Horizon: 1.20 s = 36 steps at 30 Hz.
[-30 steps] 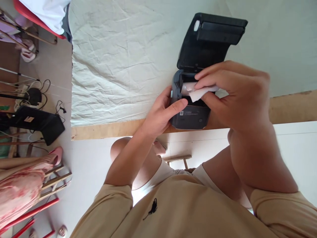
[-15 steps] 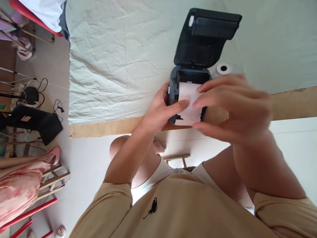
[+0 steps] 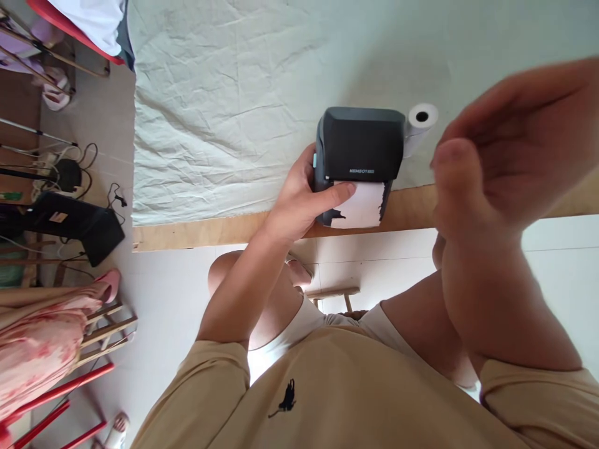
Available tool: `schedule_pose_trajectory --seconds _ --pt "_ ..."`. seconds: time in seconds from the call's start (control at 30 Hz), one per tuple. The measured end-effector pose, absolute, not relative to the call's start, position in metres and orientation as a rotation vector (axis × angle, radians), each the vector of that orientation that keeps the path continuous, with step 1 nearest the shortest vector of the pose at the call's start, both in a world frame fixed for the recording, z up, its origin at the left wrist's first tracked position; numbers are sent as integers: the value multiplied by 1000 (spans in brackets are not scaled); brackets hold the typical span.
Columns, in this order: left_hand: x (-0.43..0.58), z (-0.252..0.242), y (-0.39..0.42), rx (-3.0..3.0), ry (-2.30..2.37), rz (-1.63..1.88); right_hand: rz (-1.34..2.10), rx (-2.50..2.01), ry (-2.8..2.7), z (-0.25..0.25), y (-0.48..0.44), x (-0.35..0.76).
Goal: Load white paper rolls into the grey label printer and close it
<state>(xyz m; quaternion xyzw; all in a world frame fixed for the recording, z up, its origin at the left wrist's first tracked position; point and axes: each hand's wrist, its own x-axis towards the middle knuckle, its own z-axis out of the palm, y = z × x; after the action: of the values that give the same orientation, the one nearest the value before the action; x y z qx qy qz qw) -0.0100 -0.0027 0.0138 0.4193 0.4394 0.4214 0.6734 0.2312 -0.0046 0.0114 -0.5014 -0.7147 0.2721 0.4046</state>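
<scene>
A small dark label printer (image 3: 359, 149) sits at the near edge of the table, lid closed. A strip of white paper (image 3: 361, 206) with a torn end hangs out of its front slot. My left hand (image 3: 302, 199) grips the printer's left side, the thumb pressing the paper strip against the front. My right hand (image 3: 505, 149) is raised in the air to the right of the printer, blurred, fingers loosely curved and apart, holding nothing. A white paper roll (image 3: 420, 123) lies on the cloth just right of the printer.
A wrinkled pale cloth (image 3: 224, 112) covers the table, whose bare wooden edge (image 3: 196, 232) runs along the front. On the floor at left lie a black device with cables (image 3: 75, 227), a red chair frame (image 3: 60, 405) and pink fabric (image 3: 32, 355).
The printer's lid, open before, is now closed over the paper. My right hand let go of the paper strip and lifted away to the right. My left hand stayed on the printer.
</scene>
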Motion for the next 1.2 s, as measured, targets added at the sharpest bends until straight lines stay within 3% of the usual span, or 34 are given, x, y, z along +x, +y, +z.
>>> schedule_pose_trajectory --seconds 0.3,1.2 --pt "-3 17 -6 897 996 970 710 -1189 -1610 -10 -12 199" --pt "7 16 -6 837 948 1050 851 -1208 -1513 8 -7 188"
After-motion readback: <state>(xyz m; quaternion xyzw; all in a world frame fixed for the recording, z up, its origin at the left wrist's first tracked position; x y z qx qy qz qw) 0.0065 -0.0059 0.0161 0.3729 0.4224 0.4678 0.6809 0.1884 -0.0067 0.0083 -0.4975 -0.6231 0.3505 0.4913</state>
